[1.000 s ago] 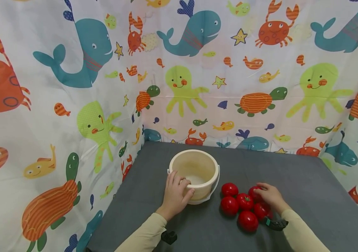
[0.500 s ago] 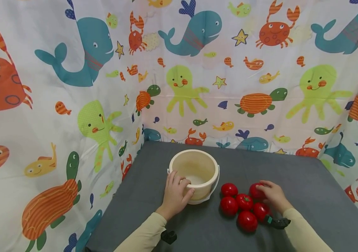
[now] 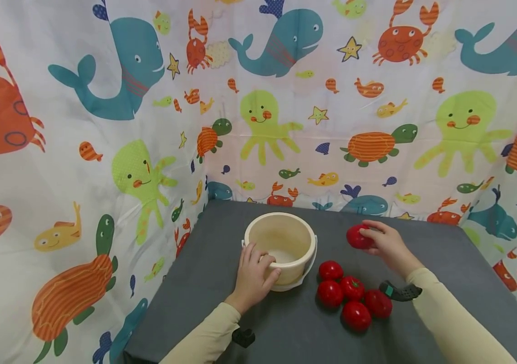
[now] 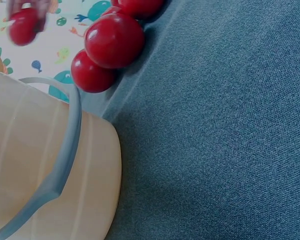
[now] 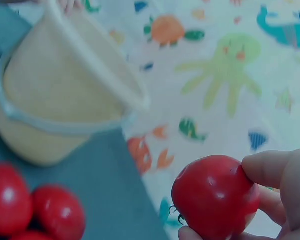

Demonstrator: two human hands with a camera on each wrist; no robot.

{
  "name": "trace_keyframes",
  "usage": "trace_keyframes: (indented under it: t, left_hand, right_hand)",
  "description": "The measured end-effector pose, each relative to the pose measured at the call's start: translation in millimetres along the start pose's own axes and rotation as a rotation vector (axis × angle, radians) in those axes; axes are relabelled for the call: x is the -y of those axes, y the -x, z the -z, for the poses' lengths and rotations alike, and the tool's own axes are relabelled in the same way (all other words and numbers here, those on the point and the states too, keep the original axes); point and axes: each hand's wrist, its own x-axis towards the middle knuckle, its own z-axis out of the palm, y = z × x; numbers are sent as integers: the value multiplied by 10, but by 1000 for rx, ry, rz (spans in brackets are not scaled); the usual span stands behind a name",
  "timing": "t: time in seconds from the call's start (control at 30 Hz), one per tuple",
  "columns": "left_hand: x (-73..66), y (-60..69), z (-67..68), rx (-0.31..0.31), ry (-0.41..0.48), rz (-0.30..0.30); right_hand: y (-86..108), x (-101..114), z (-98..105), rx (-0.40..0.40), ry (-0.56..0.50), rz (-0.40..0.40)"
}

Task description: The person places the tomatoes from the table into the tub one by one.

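A cream bucket [image 3: 291, 273] with a white handle stands upright on the dark grey cloth. My left hand [image 3: 254, 275] grips its near left rim, fingers over the edge and thumb against the outer wall. Held in the air right of the bucket is a red tomato [image 3: 357, 236], pinched between thumb and fingers of my right hand [image 3: 389, 247]. The right wrist view shows this tomato [image 5: 215, 192] close up, with a small dark stem. Several more tomatoes [image 3: 352, 288] lie clustered on the cloth, just right of the bucket. The bucket's floor is partly hidden.
The grey cloth [image 3: 436, 268] covers the table. Behind and at both sides hangs a white curtain [image 3: 313, 167] printed with sea animals. Black straps [image 3: 401, 291] with wrist cameras sit on both forearms.
My right hand has lifted one tomato from the cluster's far right, moving it up and away from the others. The left hand stays on the bucket rim.
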Motion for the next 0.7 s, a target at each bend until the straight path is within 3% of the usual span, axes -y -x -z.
trace_keyframes:
  t: [0.17, 0.4, 0.57, 0.7]
  left_hand:
    - [1, 3, 6, 6, 14, 4]
    - [5, -25, 37, 19, 35, 14]
    - [-10, -22, 45, 34, 35, 17]
    - [-17, -10, 45, 39, 23, 20]
  right_hand:
    - [-13, 420, -186, 83, -29, 54]
    - [-50, 876, -660, 151, -48, 85]
    - [-134, 969, -1002, 183, -52, 89]
    - [-192, 926, -1243, 200, -65, 97]
